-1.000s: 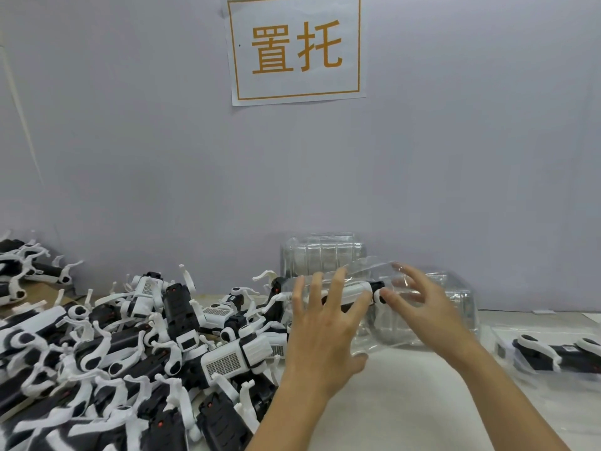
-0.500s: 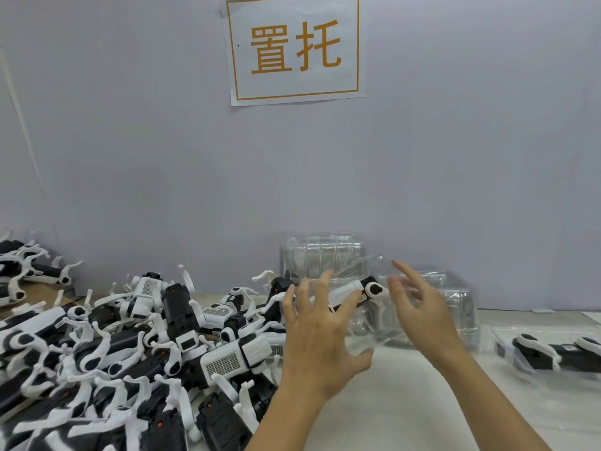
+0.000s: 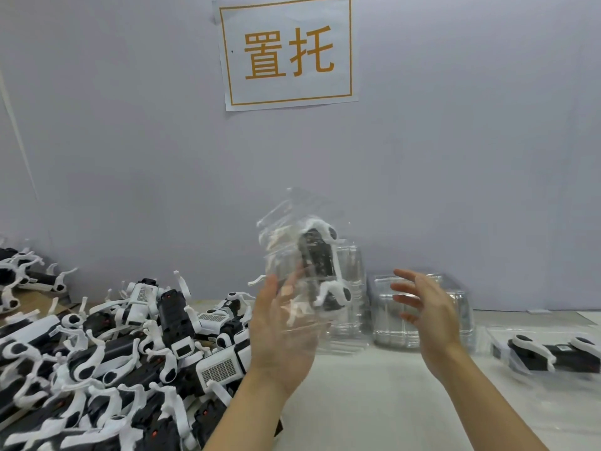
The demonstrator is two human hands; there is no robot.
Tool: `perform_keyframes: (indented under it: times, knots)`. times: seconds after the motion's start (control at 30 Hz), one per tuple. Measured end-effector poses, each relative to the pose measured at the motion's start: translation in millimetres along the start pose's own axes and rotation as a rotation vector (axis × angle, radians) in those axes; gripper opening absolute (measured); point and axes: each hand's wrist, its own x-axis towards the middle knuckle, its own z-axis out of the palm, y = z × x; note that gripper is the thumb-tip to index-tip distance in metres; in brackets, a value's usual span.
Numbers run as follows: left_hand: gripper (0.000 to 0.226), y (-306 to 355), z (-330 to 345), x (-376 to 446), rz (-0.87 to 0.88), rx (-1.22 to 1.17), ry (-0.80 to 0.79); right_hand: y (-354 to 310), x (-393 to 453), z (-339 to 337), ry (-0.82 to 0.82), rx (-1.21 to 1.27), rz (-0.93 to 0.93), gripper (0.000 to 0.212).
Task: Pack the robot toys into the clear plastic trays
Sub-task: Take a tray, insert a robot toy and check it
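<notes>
With one robot toy (image 3: 320, 265) seated, the left hand (image 3: 281, 333) grips its upended clear tray (image 3: 292, 255); the spread, empty right hand (image 3: 426, 312) at three o'clock should likely take it and set it down.

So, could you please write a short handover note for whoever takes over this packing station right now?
Left hand: holds a clear tray upright above the table, one black-and-white robot toy inside it.
Right hand: open, fingers spread, holding nothing, in front of the stacks of empty trays by the wall.
Done: one packed tray lies at the far right; the held tray is loaded.
Left: set the held tray down, then work through the big pile of loose toys on the left, taking empty trays from the stacks.
</notes>
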Motion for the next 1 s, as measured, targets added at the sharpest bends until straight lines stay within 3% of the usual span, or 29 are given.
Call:
perform_keyframes:
  times: [0.1,0.27,0.47,0.57,0.73,0.87,1.0]
  knots:
    - [0.114,1,-4,-2,-0.146,-0.21,-0.102,1,1,-1,-0.02,0.007,0.018,0.036]
    - [0.108,1,-7,-1,-0.218,-0.244,-0.292,2,0,0,-0.067,0.01,0.022,0.035]
    - [0.11,1,-5,3,-0.152,-0.104,-0.201,0,-1,2,-0.113,-0.018,0.019,0.032]
    - [0.09,4,-9,6,-0.071,0.113,-0.213,-1,1,2,-0.09,-0.004,0.015,0.031]
    - [0.058,1,-5,6,-0.014,0.957,-0.325,-12,7,-5,0.039,0.063,0.021,0.03]
    - [0.065,-11,-8,7,-0.038,1.22,-0.302,-18,12,-24,0.139,0.01,-0.003,0.027]
    - [0.077,-19,-14,8,0.042,1.393,-0.287,-16,13,-32,0.094,-0.157,-0.041,0.026]
